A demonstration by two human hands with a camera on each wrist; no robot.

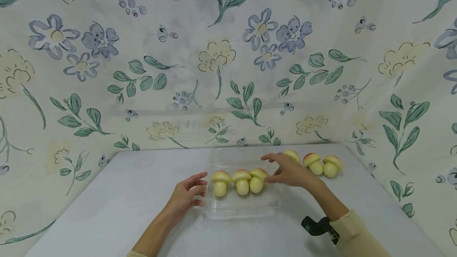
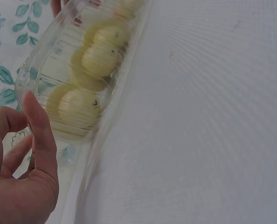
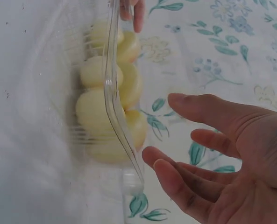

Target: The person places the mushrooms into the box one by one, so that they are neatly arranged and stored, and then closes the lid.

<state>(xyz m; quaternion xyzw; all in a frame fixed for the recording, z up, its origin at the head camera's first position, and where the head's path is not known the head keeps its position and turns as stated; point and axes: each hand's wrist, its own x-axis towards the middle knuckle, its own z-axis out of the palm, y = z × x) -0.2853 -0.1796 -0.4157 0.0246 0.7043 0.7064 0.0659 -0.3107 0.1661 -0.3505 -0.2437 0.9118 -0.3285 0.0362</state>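
Note:
A clear plastic clamshell container [image 1: 246, 208] lies on the white table, its lid folded back toward the wall. Three yellow mushroom-shaped pieces with red-tinged caps stand in it: a left one [image 1: 220, 188], a middle one [image 1: 242, 186] and a right one [image 1: 256, 185] leaning close to the middle one. My left hand [image 1: 186, 194] is at the container's left side, its loosely bent fingers right at the rim in the left wrist view. Above the container's right edge, my right hand [image 1: 290, 171] spreads thumb and fingers apart and holds nothing, as the right wrist view shows.
Behind the right hand, at the table's back right, are more mushroom-shaped pieces: one partly hidden [image 1: 292, 155] and two side by side, a left [image 1: 314, 164] and a right [image 1: 332, 165]. A black device [image 1: 315, 226] is on the right wrist. Floral cloth [image 1: 217, 70] hangs behind.

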